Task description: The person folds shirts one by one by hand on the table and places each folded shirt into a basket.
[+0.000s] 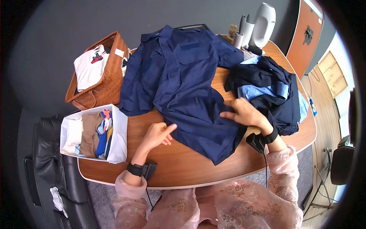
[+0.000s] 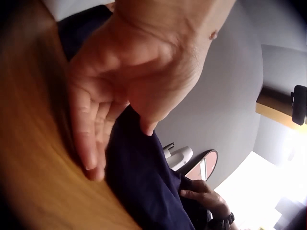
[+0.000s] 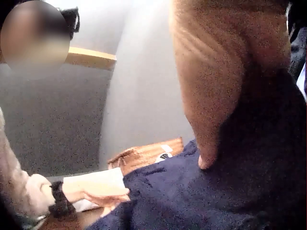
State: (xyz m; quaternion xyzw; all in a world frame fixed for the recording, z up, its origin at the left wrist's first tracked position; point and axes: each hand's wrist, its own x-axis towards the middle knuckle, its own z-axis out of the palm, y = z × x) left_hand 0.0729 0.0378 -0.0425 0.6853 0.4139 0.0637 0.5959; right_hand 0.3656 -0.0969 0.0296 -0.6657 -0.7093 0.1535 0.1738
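A navy button-up shirt [image 1: 182,78] with short sleeves lies spread on the wooden table, its collar at the far side and its hem toward me. Beside the lower left edge of the shirt is my left hand [image 1: 154,136], thumb extended over the cloth. In the left wrist view its fingers [image 2: 85,127] are fairly straight, low over the wood along the navy fabric. My right hand [image 1: 246,113] rests at the shirt's right edge, thumb pointing left across it. The right wrist view shows that thumb [image 3: 208,143] straight against the navy cloth; the other fingers are hidden there.
A brown woven basket [image 1: 108,84] with white clothing stands at the back left. Nearer is a white box [image 1: 121,141] of folded clothes. Dark and light-blue garments [image 1: 263,91] are heaped at the right. A white vase [image 1: 264,24] stands at the back right.
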